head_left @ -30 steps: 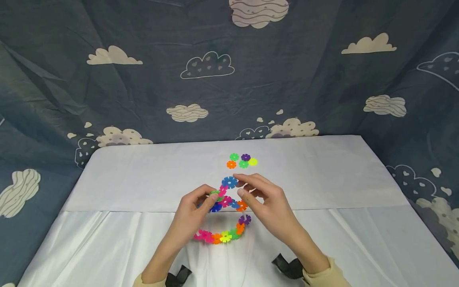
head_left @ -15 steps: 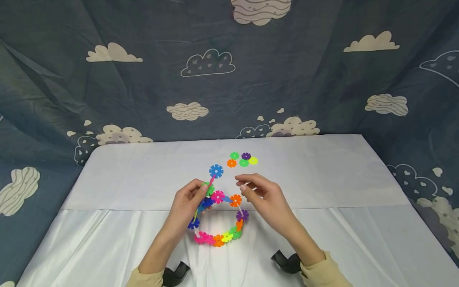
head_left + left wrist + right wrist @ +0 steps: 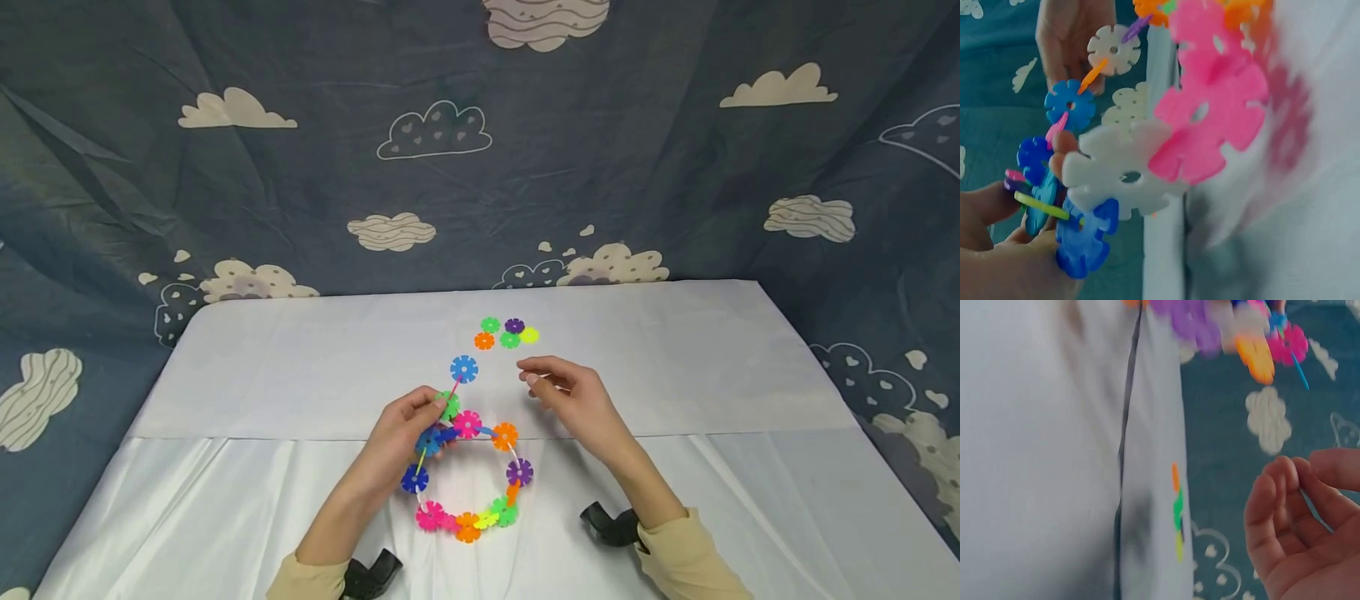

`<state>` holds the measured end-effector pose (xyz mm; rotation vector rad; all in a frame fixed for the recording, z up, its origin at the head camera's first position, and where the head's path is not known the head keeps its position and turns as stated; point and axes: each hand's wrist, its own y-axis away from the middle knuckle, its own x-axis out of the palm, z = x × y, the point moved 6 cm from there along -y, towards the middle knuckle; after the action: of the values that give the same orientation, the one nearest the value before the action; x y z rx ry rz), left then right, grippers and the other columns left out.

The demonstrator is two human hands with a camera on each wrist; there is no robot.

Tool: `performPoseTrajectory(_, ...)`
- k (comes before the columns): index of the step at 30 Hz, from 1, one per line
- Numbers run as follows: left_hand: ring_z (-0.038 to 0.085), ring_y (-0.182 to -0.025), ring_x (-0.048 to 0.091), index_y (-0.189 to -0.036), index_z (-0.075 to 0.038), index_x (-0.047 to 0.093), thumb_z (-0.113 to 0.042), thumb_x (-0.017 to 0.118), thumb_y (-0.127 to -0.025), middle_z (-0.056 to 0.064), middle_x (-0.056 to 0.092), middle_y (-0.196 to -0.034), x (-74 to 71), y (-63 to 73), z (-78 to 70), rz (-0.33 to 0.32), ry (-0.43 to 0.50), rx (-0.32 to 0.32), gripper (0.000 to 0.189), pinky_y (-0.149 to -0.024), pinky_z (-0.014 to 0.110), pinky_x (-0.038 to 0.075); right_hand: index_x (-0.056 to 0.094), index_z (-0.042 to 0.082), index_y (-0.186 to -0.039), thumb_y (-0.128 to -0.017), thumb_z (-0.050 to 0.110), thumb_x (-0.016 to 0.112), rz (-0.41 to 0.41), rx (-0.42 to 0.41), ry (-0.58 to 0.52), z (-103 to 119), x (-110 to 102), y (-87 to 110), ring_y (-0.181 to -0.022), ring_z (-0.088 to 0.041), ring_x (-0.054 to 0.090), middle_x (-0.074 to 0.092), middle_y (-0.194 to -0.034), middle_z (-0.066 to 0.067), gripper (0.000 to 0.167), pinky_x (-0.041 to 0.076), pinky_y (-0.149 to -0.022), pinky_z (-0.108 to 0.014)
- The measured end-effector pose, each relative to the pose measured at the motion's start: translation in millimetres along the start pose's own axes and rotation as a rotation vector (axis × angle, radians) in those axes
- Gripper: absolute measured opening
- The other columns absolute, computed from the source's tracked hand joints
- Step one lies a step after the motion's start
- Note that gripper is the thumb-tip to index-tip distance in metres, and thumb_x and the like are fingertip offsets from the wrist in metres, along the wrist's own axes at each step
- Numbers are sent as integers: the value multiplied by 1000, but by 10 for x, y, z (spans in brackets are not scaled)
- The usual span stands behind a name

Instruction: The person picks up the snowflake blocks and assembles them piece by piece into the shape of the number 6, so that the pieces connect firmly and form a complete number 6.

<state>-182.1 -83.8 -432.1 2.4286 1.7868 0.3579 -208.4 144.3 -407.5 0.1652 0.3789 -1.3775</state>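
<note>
In the head view, my left hand (image 3: 401, 433) pinches a ring of linked snowflake discs (image 3: 504, 436) near a green disc (image 3: 450, 406). The ring hangs upright, with pink, orange, purple, yellow, white and blue discs. From the green disc a thin pink disc, seen edge-on, leads up to a light blue disc (image 3: 463, 369). Close up in the left wrist view are a white disc (image 3: 1119, 165) and pink discs (image 3: 1200, 112). My right hand (image 3: 581, 404) hovers to the right of the ring, its fingers (image 3: 1263, 512) loosely bent and holding nothing.
Several loose discs (image 3: 510, 341) in green, purple, orange and yellow lie flat in a cluster beyond the hands. A white cloth (image 3: 262, 375) with a seam covers the table. Behind its far edge hangs a dark cloud-patterned curtain (image 3: 300, 183).
My right hand has drawn away from the light blue disc, to the right. In my left hand the ring has turned to face the head camera and hangs lower, with the light blue disc sticking up.
</note>
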Motion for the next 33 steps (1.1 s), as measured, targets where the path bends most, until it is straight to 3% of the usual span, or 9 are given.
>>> performPoseTrajectory(8, 34, -87, 71, -109, 5, 58, -19, 53, -103, 12, 62, -88, -36, -49, 155, 94, 56, -57, 26, -70, 33, 55, 66, 2, -122, -100, 15, 59, 11, 61, 43, -236, -198, -236, -92, -35, 64, 68, -112, -17, 27, 55, -75, -43)
performPoseTrajectory(12, 33, -83, 71, -109, 5, 58, -19, 54, -102, 13, 64, -86, -46, -74, 201, 96, 49, -61, 26, -71, 32, 55, 65, 1, -123, -99, 10, 57, 46, 74, 159, -335, -259, -481, -83, -35, 60, 68, -110, -16, 26, 51, -67, -36)
performPoseTrajectory(16, 30, -78, 70, -109, 6, 58, -18, 53, -102, 13, 64, -87, -47, -91, 225, 85, 4, -53, 25, -71, 32, 55, 63, 1, -125, -98, 7, 57, 102, 77, 305, -419, -282, -777, -85, -29, 61, 66, -115, -15, 29, 51, -66, -31)
performPoseTrajectory(19, 29, -76, 70, -108, 4, 59, -19, 53, -102, 13, 63, -88, -37, -93, 227, 83, -22, -46, 24, -71, 32, 55, 61, 0, -128, -96, 7, 58, 156, 97, 391, -500, -277, -984, -93, -28, 61, 63, -123, -16, 32, 54, -73, -36)
performPoseTrajectory(23, 28, -75, 69, -106, 2, 60, -21, 54, -102, 14, 64, -89, -16, -92, 225, 94, -18, -44, 24, -70, 33, 55, 61, 0, -128, -94, 11, 64, 217, 97, 491, -629, -254, -1187, -101, -31, 56, 61, -124, -18, 36, 48, -88, -45)
performPoseTrajectory(28, 25, -73, 69, -106, 2, 60, -22, 55, -102, 12, 62, -88, -18, -91, 208, 86, -12, -41, 25, -66, 30, 54, 68, 1, -118, -87, 8, 73, 243, 53, 556, -697, -236, -1290, -103, -31, 53, 64, -114, -15, 32, 44, -95, -46)
performPoseTrajectory(33, 22, -67, 65, -103, 2, 61, -24, 56, -101, 10, 58, -87, -43, -83, 183, 48, -37, -31, 26, -60, 28, 53, 64, 1, -109, -84, 3, 75, 247, 78, 522, -678, -232, -1282, -95, -28, 52, 61, -103, -13, 28, 44, -89, -42)
